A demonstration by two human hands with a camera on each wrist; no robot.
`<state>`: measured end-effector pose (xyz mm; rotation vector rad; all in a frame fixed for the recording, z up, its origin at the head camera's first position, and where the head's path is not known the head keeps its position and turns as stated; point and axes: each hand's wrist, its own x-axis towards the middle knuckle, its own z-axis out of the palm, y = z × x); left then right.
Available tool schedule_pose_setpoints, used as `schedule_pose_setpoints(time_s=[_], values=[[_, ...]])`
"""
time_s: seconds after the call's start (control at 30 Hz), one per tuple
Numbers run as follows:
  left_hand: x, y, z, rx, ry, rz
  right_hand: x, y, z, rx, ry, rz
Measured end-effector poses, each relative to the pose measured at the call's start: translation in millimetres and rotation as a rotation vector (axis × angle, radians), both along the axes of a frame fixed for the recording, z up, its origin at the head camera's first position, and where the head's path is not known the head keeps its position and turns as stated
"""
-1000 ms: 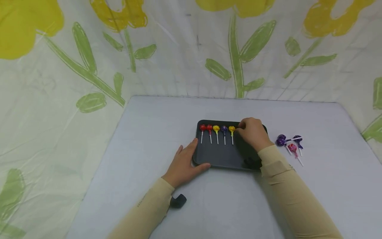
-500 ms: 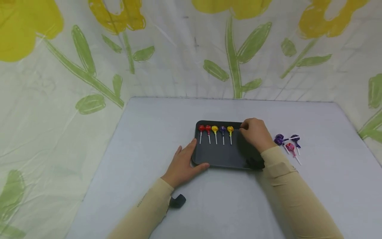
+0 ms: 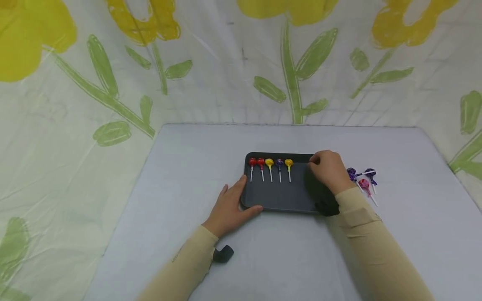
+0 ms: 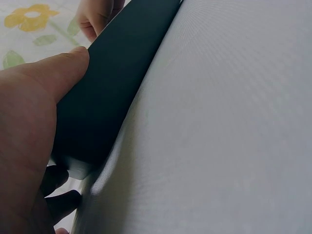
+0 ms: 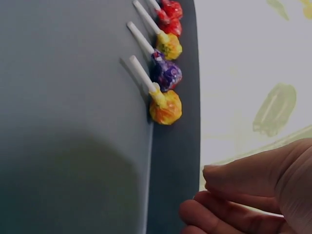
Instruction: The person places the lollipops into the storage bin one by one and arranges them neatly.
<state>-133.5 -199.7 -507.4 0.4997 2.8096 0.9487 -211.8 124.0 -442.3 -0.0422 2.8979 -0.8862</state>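
Observation:
A dark grey tray [image 3: 278, 198] lies on the table with a row of lollipops along its far side. From the left they are two red lollipops [image 3: 261, 161], a yellow lollipop [image 3: 269, 162], a purple lollipop [image 3: 279, 162] and another yellow lollipop [image 3: 288, 162]. My left hand [image 3: 228, 211] rests with straight fingers against the tray's near left corner, thumb along the front edge. Over the tray's far right part is my right hand [image 3: 329, 168]. In the right wrist view its loosely bent fingers [image 5: 209, 214] hold nothing, and the end yellow lollipop [image 5: 166, 108] lies apart from them.
Right of the tray lie loose purple lollipops [image 3: 370, 175] and a pink lollipop [image 3: 364, 184], partly behind my right hand. A black object [image 3: 224, 254] sits by my left wrist. A flower-patterned sheet [image 3: 211, 96] hangs behind the white table [image 3: 180, 167].
My right hand has moved right, away from the end yellow lollipop, which stays in the row. The left hand keeps its place at the tray. The head view has shifted slightly.

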Motion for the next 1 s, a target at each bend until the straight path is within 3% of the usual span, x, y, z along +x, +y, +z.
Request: schedule_pose_setpoints(time_s=[1.0], values=[[-1.7,0,0.0,-0.016,-0.009,0.000,16.3,32,6.7,-0.033,0.080,0.019]])
